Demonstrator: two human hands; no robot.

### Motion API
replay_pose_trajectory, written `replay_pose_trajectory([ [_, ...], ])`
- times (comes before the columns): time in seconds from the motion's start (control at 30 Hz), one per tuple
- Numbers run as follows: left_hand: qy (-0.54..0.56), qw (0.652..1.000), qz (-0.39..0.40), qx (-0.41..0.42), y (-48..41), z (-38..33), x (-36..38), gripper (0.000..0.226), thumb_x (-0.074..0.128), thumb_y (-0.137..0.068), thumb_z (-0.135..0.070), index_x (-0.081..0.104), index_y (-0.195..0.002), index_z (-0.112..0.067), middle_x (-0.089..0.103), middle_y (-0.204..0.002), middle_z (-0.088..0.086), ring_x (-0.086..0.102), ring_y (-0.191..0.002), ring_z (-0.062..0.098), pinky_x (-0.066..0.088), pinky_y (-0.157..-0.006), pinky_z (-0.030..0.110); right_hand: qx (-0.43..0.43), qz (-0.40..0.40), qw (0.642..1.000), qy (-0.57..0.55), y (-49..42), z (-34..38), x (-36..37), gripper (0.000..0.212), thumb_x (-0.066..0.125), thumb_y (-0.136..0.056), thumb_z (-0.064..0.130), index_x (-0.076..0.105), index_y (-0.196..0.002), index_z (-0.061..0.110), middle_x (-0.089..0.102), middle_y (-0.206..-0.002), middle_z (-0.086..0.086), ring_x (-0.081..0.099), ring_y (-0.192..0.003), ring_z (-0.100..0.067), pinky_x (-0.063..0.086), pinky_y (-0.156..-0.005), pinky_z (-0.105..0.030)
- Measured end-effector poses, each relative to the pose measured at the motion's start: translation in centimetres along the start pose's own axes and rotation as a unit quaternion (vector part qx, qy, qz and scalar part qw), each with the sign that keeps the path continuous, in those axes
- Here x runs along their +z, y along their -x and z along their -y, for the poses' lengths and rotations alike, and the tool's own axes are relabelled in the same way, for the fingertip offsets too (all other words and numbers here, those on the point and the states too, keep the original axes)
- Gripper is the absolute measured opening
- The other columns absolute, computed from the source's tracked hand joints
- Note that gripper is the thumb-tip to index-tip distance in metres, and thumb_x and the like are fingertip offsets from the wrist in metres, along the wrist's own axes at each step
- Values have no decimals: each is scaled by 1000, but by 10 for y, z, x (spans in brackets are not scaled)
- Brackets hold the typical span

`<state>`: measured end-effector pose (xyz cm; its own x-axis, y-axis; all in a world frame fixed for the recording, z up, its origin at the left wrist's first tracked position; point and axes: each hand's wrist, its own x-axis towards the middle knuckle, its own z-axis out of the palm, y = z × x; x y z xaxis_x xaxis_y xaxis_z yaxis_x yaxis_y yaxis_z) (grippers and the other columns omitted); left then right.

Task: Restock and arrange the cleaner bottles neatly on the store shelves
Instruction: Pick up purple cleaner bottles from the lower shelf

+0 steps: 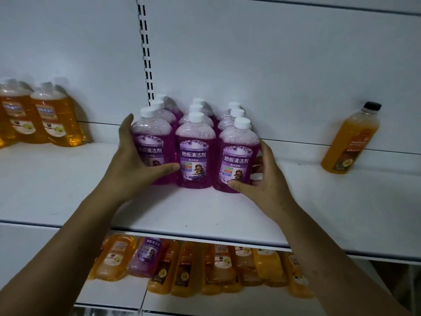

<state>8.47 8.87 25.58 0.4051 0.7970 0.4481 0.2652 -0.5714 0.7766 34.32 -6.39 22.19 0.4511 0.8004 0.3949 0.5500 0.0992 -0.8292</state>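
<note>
1. Both forearms reach up from the bottom edge, over the mixed orange and purple bottles on the lower shelf (182, 265), to the middle shelf (205, 215).
2. Nine purple cleaner bottles (196, 153) stand on that middle shelf in a three-by-three block, set back from its front edge and below the slotted upright.
3. The left hand (134, 160) grips the left front bottle (151, 142), with the fingers up its outer side and the thumb across the foot of the label. The right hand (264, 181) grips the right front bottle (237, 156), with the thumb on the label's lower corner and the fingers curled round the outer side.
4. The step looks like squaring the block. It would go best by pressing inward evenly, low on the bodies, and sliding rather than lifting, so the columns close up without tipping.
5. Every purple bottle is upright, its long axis vertical, with the white cap up and the label facing the aisle. The front row is not quite level, as the right front bottle sits nearer the edge.
6. Orange bottles (45, 119) stand well apart to the left, and a black-capped orange bottle (350, 142) stands well apart to the right.
</note>
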Motion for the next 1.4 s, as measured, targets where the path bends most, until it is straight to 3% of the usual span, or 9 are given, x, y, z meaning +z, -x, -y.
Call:
replay_pose_trajectory([
  [0.13,17,1000,6,2,-1,7,12,135,96,-68,-29,0,-162,-35,48,-136,-19,56,-98,-28,51,-94,25,-2,-6,1000,2,-2,-1,2,106,94,-74,26,29,-158,36,59,-128,19,65,-106,6,64,-83,-28],
  [0.37,5,1000,-9,25,-9,16,15,129,97,-65,-35,9,-159,-32,54,-133,-15,68,-114,13,59,-99,48,-3,-10,1000,11,-4,-2,4,105,93,-75,23,29,-158,33,57,-127,18,61,-104,17,60,-75,-14],
  [0.6,2,1000,4,-4,-6,16,11,133,96,-68,-31,1,-162,-32,47,-143,-16,57,-105,-24,49,-85,5,-10,-8,1000,22,0,0,2,110,95,-71,31,27,-158,36,59,-133,11,66,-109,-4,64,-86,-32],
  [0.7,-21,999,6,-30,2,4,-1,138,92,-70,-40,-7,-166,-32,38,-162,-8,47,-136,-2,43,-108,22,-13,-48,997,52,6,5,-5,110,94,-70,42,27,-157,37,53,-147,3,60,-119,-10,57,-91,-27],
  [0.83,-175,983,-62,-1,42,-20,-22,115,78,-72,-65,20,-165,-30,32,-169,4,34,-153,25,39,-117,52,-82,-156,978,108,31,23,-24,83,85,-82,43,44,-149,21,54,-138,-2,56,-116,-12,44,-87,-6],
  [0.97,-177,973,-101,108,119,-36,-27,68,74,-92,-51,50,-145,-16,60,-141,8,59,-126,23,52,-100,42,-187,-170,956,145,93,41,-30,42,78,-93,27,62,-125,5,62,-120,-9,59,-107,-15,45,-91,-12],
  [1.13,-157,985,-17,72,190,-21,-5,47,71,-90,-46,60,-131,-24,67,-118,-6,66,-104,14,55,-86,36,-166,-84,977,107,163,29,-24,22,72,-93,22,65,-110,10,62,-105,0,59,-99,0,43,-87,-9],
  [1.27,-164,983,72,39,211,4,28,46,66,-94,-58,60,-130,-30,64,-119,-14,60,-103,4,48,-81,21,-115,-59,989,73,192,-10,-16,17,67,-97,34,65,-109,23,65,-100,4,64,-95,-14,50,-83,-25],
  [1.4,-117,979,159,-60,219,45,78,49,68,-92,-59,61,-131,-29,65,-116,-18,63,-99,-1,54,-80,23,17,-86,996,27,209,-57,-12,14,70,-93,42,63,-103,34,69,-100,13,66,-94,-4,55,-79,-24],
])
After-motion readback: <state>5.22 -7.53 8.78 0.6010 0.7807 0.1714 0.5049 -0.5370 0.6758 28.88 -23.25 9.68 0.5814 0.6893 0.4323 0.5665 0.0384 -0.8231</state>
